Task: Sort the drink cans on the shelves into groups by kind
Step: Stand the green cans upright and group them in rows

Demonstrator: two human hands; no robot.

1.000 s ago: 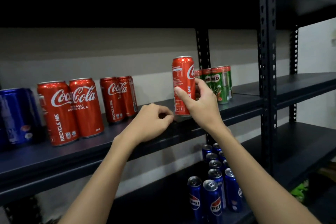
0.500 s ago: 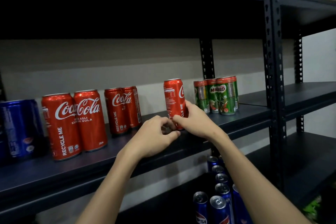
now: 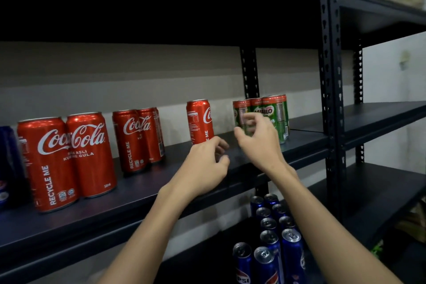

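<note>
A slim red Coca-Cola can (image 3: 199, 121) stands alone and upright on the middle shelf (image 3: 138, 189). My left hand (image 3: 205, 166) hovers just below and in front of it with loosely curled fingers, holding nothing. My right hand (image 3: 258, 143) is to the can's right, fingers loosely spread and blurred, holding nothing, in front of the green Milo cans (image 3: 269, 115). Two wide Coca-Cola cans (image 3: 66, 159) stand at the left, slim Coca-Cola cans (image 3: 138, 138) behind them. Blue Pepsi cans (image 3: 272, 237) stand on the lower shelf.
A dark blue can (image 3: 9, 166) sits at the far left edge of the middle shelf. Black perforated uprights (image 3: 329, 99) divide this rack from a second rack on the right with bare shelves (image 3: 380, 117). A grey wall lies behind.
My right hand set the slim Coca-Cola can down on the shelf and let go, then moved right toward the Milo cans. My left hand stayed near the can's base.
</note>
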